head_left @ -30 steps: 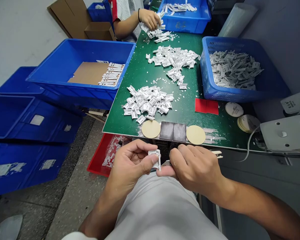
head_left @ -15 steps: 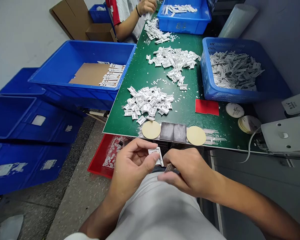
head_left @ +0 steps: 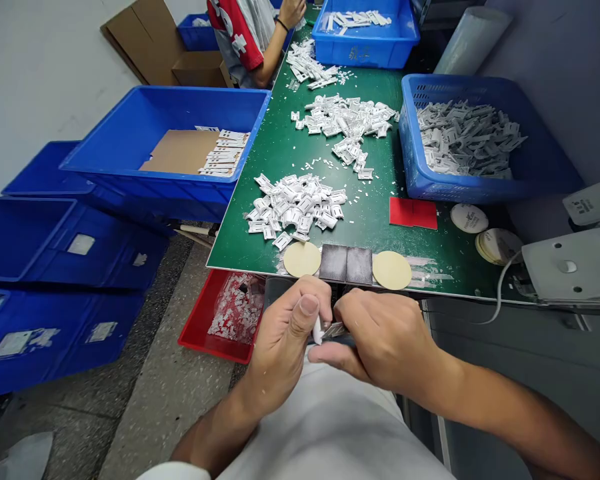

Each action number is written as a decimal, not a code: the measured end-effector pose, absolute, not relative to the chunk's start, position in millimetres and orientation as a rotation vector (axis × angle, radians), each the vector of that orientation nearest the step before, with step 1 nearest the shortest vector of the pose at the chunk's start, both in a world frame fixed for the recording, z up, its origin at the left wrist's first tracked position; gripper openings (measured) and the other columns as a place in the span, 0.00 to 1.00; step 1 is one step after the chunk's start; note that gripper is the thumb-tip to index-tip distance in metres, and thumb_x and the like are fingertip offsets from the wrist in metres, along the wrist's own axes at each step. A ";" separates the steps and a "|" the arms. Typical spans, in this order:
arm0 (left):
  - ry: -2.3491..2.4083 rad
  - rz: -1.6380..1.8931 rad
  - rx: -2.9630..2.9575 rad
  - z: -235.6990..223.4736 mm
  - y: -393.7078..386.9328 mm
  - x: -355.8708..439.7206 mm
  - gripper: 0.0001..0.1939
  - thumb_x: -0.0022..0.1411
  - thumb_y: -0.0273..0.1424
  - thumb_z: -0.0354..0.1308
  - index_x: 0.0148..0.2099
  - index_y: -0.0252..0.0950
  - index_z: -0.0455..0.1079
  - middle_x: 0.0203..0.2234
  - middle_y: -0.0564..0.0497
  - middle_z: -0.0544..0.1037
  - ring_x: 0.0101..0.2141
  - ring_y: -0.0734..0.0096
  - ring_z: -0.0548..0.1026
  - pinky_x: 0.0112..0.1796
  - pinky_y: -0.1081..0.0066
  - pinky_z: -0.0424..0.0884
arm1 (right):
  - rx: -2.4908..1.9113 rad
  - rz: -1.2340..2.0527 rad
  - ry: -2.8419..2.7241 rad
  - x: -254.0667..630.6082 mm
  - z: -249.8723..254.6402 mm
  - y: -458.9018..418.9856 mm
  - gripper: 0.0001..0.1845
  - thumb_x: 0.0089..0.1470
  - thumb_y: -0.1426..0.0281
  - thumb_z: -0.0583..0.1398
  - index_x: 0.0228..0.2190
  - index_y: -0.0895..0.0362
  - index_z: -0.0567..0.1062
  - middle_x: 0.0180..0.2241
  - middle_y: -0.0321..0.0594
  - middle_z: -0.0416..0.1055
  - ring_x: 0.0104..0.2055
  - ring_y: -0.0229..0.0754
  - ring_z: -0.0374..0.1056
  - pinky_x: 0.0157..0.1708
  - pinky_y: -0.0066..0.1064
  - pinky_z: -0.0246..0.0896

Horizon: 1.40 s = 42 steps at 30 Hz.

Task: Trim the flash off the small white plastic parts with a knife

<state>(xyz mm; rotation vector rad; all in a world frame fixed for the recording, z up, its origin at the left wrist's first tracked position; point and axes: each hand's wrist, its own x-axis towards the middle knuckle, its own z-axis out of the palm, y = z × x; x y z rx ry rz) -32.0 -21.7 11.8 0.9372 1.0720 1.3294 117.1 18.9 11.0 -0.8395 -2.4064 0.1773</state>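
Head view, nearest first: a pale shirt front just below the left hand and right hand, the two hands together and almost touching at the knuckles. Between them, a small white piece pinched upright in the left hand, mostly hidden behind the thumb, and a thin metal strip held in the right fingers, its end against the white piece or just beside it – too covered to tell which. Off to the left of the hands, a red tray of white scraps, low down beside the table edge. Along that edge of a green work table, two tan discs either side of dark pads. Beyond them, a heap of white pieces, then a second heap, with a red square off to the right near a blue basket full of grey-white pieces. Left of the table, a blue crate holding cardboard and white strips, and more blue crates tilted on the floor. At the far end – a co-worker's hand and red-and-white sleeve, beside another blue crate.
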 end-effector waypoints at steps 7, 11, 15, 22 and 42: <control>1.086 1.273 0.962 16.3 -23.6 -34.8 0.17 0.71 0.37 0.44 0.30 0.38 0.62 0.30 0.51 0.62 0.32 0.69 0.60 0.34 0.68 0.56 | -0.864 -0.048 -2.428 115.1 14.2 21.4 0.30 0.61 0.46 0.45 0.21 0.56 0.66 0.17 0.34 0.59 0.20 0.38 0.50 0.23 0.33 0.37; 1.111 1.250 0.986 17.5 -23.8 -35.2 0.16 0.71 0.37 0.44 0.30 0.38 0.61 0.29 0.51 0.62 0.32 0.68 0.61 0.34 0.68 0.56 | -0.887 -0.093 -2.442 115.5 14.7 19.4 0.31 0.61 0.46 0.45 0.21 0.55 0.65 0.17 0.34 0.58 0.20 0.38 0.49 0.23 0.33 0.36; 1.120 1.252 0.981 17.0 -24.1 -34.3 0.17 0.71 0.37 0.44 0.30 0.38 0.61 0.29 0.52 0.62 0.31 0.69 0.61 0.34 0.68 0.56 | -0.896 -0.140 -2.439 115.8 15.3 18.8 0.30 0.61 0.46 0.44 0.20 0.54 0.63 0.17 0.34 0.57 0.20 0.39 0.47 0.23 0.34 0.35; 1.141 1.267 0.996 17.3 -24.3 -34.0 0.17 0.70 0.37 0.45 0.29 0.37 0.61 0.29 0.52 0.62 0.31 0.70 0.60 0.33 0.68 0.56 | -0.914 -0.209 -2.450 116.5 14.7 17.8 0.30 0.62 0.47 0.43 0.19 0.54 0.61 0.16 0.33 0.55 0.20 0.38 0.45 0.23 0.34 0.33; 1.238 1.192 1.020 21.4 -23.9 -31.8 0.17 0.70 0.40 0.45 0.29 0.38 0.61 0.27 0.52 0.60 0.30 0.69 0.59 0.32 0.69 0.56 | -0.959 -0.314 -2.440 118.6 12.5 16.4 0.27 0.63 0.49 0.46 0.20 0.53 0.59 0.16 0.33 0.53 0.20 0.40 0.44 0.23 0.34 0.33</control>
